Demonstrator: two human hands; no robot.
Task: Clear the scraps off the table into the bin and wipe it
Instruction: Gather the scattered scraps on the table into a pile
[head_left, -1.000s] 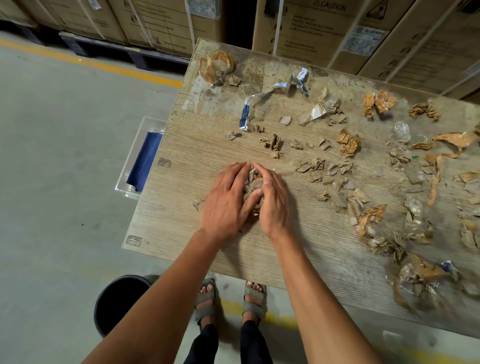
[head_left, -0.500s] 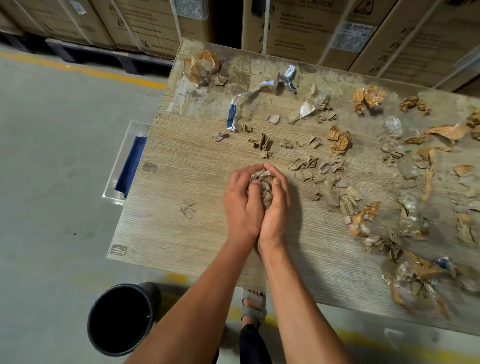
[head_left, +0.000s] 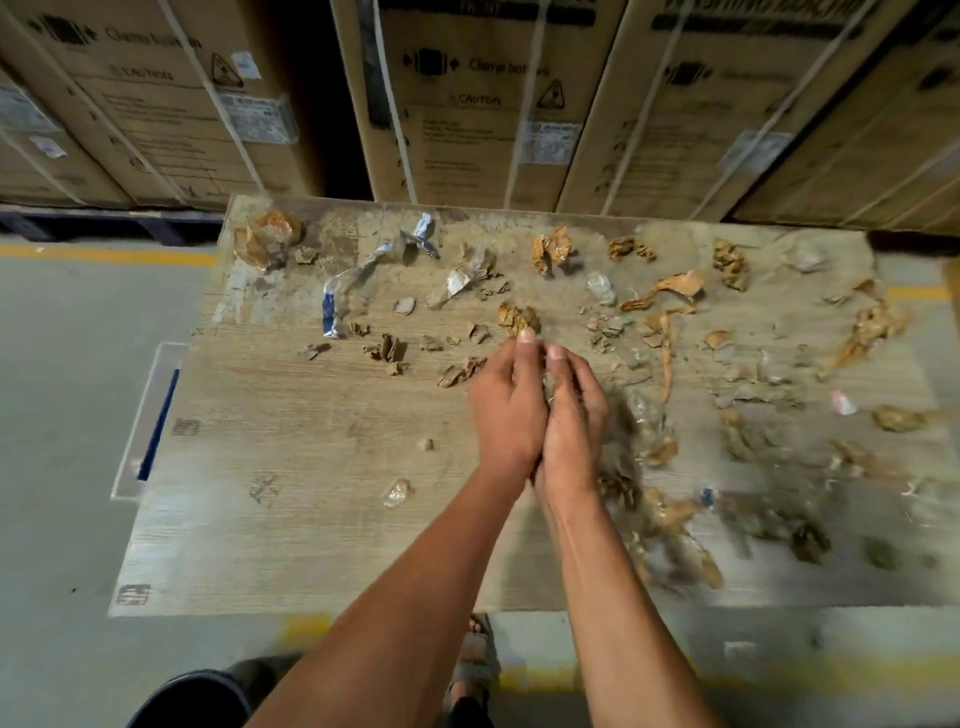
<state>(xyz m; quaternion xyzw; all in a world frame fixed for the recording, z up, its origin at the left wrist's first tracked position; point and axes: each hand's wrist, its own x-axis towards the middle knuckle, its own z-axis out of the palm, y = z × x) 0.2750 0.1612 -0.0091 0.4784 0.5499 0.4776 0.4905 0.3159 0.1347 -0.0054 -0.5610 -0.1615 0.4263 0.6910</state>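
My left hand and my right hand are cupped together above the middle of the wooden table, holding a bunch of scraps between the palms. Only a sliver of that bunch shows between the fingers. Brown paper and plastic scraps lie thick over the table's right half and back. A blue and white wrapper lies at the back left. The black bin stands on the floor below the table's near left corner, partly out of frame.
Stacked cardboard cartons stand right behind the table. A clear tray with a blue cloth sticks out at the table's left side. Two small scraps lie on the near left part. My sandalled foot shows under the front edge.
My hands closed from flat on the table into a cup around the gathered scraps and lifted them. The view tilted up, showing more cartons and less of the bin.
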